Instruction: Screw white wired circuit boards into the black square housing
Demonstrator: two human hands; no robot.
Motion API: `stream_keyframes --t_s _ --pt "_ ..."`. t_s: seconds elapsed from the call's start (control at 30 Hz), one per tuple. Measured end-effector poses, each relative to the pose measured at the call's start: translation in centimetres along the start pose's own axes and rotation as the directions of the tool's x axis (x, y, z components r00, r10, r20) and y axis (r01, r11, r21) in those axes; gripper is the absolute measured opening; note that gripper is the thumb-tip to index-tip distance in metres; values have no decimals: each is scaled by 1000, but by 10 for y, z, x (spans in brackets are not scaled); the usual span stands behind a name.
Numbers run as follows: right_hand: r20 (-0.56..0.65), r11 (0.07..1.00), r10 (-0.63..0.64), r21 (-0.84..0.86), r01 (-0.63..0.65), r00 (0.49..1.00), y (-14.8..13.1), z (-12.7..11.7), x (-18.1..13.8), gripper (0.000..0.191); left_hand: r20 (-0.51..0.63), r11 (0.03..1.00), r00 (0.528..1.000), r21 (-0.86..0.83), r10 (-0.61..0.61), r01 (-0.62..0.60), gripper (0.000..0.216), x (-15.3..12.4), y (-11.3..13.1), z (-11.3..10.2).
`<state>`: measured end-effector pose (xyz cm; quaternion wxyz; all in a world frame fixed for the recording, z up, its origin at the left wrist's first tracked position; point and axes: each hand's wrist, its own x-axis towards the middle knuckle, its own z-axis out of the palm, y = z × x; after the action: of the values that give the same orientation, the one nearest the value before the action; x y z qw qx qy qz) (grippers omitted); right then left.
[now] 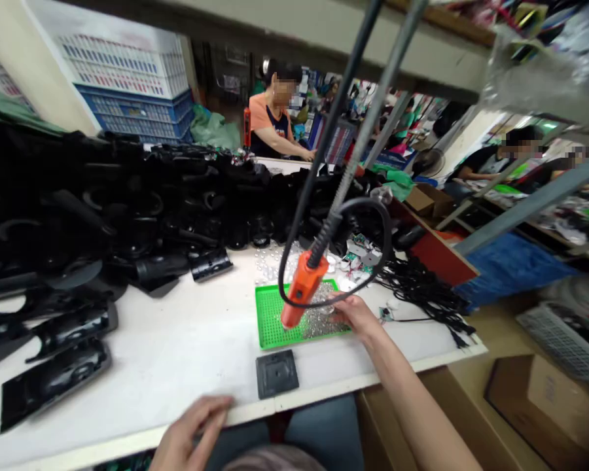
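Note:
My right hand [354, 314] reaches out over the green tray [269, 324] and rests on its pile of small shiny screws [319, 314]; the fingers curl down into the pile, and what they pinch is hidden. An orange electric screwdriver [302, 288] hangs on a cable just left of that hand, its tip over the tray. My left hand [189, 435] lies at the table's near edge, fingers stretched and apart, holding nothing. A small square black plate [276, 373] sits on the table between the two hands.
A long heap of black plastic housings [103, 203] fills the table's left and back. Black cables [422, 288] and small circuit boards [360, 248] lie right of the tray. Cardboard boxes [544, 405] stand on the floor at right. Other people work at benches behind.

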<state>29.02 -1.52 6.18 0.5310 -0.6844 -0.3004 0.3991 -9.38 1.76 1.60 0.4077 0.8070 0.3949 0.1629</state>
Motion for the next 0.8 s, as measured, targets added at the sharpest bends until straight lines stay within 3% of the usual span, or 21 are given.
stream_keyframes --t_s 0.1,0.17,0.2,0.27,0.33,0.4,0.43,0.5,0.6,0.67,0.8 --pt "87 997 -27 -63 33 996 12 14 -56 38 -106 995 989 26 103 -101 42 30 22 15" --pt "176 939 -223 -226 260 959 23 33 -84 22 -76 992 989 39 125 -122 60 43 28 30" --pt "225 847 -367 -321 424 903 29 43 -93 16 -70 991 989 51 129 -126 66 47 29 37" --pt "320 545 -617 -485 684 719 39 64 -104 17 -74 989 988 80 134 -128 70 52 29 49" --pt "418 232 -728 -596 769 544 47 80 -108 19 -85 985 986 104 147 -138 66 54 29 56" --pt "484 32 -738 -672 740 471 50 91 -111 16 -76 981 984 117 163 -153 63 55 29 57" --pt "495 -18 -730 -703 711 471 51 95 -112 15 -66 980 983 120 169 -161 63 55 30 56" --pt "474 -40 -708 -767 640 524 50 102 -117 15 -48 979 984 123 173 -166 65 56 31 54" --pt "408 16 -665 -829 558 625 52 109 -123 12 -34 980 986 123 165 -160 69 56 31 53" --pt "384 64 -638 -837 543 667 57 113 -124 9 -33 980 987 129 155 -149 69 56 30 53" --pt "332 159 -645 -823 546 689 65 117 -128 16 -7 978 989 151 148 -146 67 57 30 52"
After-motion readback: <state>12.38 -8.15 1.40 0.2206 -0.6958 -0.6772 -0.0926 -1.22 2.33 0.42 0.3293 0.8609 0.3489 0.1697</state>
